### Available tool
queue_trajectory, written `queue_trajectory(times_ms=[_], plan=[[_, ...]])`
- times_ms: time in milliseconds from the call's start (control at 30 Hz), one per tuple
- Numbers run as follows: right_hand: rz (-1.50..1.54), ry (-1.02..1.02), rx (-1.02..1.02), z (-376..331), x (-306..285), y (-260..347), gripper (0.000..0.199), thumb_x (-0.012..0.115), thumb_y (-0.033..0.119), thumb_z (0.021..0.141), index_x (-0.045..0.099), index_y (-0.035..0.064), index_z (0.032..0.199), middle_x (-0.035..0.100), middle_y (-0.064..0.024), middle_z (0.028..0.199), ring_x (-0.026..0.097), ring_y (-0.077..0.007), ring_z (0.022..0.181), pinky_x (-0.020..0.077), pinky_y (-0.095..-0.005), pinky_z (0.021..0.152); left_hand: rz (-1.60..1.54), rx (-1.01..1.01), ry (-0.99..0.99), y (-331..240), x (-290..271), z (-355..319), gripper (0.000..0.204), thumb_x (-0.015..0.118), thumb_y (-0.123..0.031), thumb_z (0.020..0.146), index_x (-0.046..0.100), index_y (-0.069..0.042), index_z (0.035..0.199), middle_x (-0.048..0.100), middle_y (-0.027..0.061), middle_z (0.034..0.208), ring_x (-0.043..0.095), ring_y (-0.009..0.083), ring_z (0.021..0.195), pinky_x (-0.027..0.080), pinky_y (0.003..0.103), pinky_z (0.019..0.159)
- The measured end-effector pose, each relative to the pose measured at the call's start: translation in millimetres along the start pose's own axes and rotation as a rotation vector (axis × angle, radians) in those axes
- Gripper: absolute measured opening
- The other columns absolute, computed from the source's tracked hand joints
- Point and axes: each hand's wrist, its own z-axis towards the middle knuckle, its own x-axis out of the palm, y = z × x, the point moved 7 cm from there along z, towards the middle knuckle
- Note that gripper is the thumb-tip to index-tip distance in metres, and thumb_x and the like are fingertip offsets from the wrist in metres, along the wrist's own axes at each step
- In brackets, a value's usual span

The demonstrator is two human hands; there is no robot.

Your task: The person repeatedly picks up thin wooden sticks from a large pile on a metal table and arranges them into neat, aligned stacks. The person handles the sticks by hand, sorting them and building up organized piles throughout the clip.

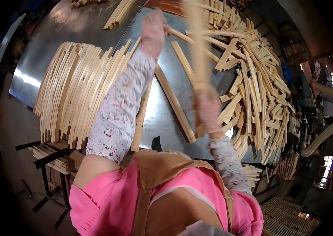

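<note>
Over the metal table (pixel 56 47), I'm looking straight down at two gloved hands at work among cut wood. My right hand (pixel 207 108) is closed tight around a pale wooden stick (pixel 196 43), gripping it near its lower end; the stick stands up and away toward the far edge, blurred along most of its length. The fingers are wrapped fully round it, no gap that I can see.

My left hand (pixel 153 31) is stretched far out across the table, the floral sleeve (pixel 121 106) running back toward me. That hand sits right by the far tips of the stacked slats and close to a loose slat lying flat on the metal. It looks loosely curled, but the glove is blurred and I cannot tell whether it is closed on anything or just touching. The two hands are well apart, left one far, right one near.

To the left lies a neat fanned bundle of long slats (pixel 72 90), laid side by side and overhanging the near edge. To the right is a jumbled heap of shorter sticks (pixel 257 86), crossing every which way. Between the hands a darker long strip (pixel 174 104) lies diagonally on the bare metal. Far left, a few more sticks (pixel 117 13) rest together.
</note>
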Motion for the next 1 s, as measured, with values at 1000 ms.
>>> queue_trajectory(times_ms=[1000], plan=[[0.725, 0.295, 0.772, -72.1, 183.9, -32.7, 0.085, 0.072, 0.024, 0.092, 0.035, 0.0021, 0.166, 0.07, -0.026, 0.133, 0.071, -0.0347, 0.12, 0.0561, -0.041, 0.103, 0.688, -0.345, 0.479, 117.1, 21.4, -359.4, 0.082, 0.069, -0.03, 0.091, 0.04, -0.005, 0.164, 0.052, 0.0227, 0.15, 0.056, 0.0423, 0.135, 0.046, 0.05, 0.115]])
